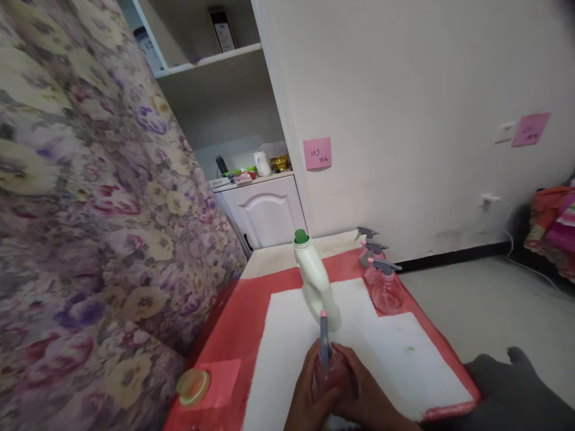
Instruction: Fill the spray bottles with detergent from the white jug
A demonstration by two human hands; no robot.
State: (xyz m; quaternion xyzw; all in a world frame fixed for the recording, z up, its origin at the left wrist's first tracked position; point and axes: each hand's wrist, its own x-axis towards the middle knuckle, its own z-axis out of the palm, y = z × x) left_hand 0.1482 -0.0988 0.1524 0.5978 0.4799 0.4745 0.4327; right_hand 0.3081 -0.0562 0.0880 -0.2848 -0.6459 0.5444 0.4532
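Observation:
Both of my hands are wrapped around a pink see-through spray bottle (333,372) with a grey trigger head and pink nozzle tip, which points away from me. My left hand (308,392) closes on its left side, and my right hand (366,395) grips the right side. Much of the bottle is hidden by my fingers. Just beyond it a pale green jug (314,275) stands without a cap on the white sheet, a green piece showing in its mouth. Several similar spray bottles (387,293) stand in a row at the table's right edge.
A round yellowish-green cap (193,387) lies on a pink paper at the left of the red-covered table (224,323). A floral curtain (90,209) hangs along the left. Behind are a shelf cabinet (274,209) and a wall. A dark grey shape (507,389) borders the table's right.

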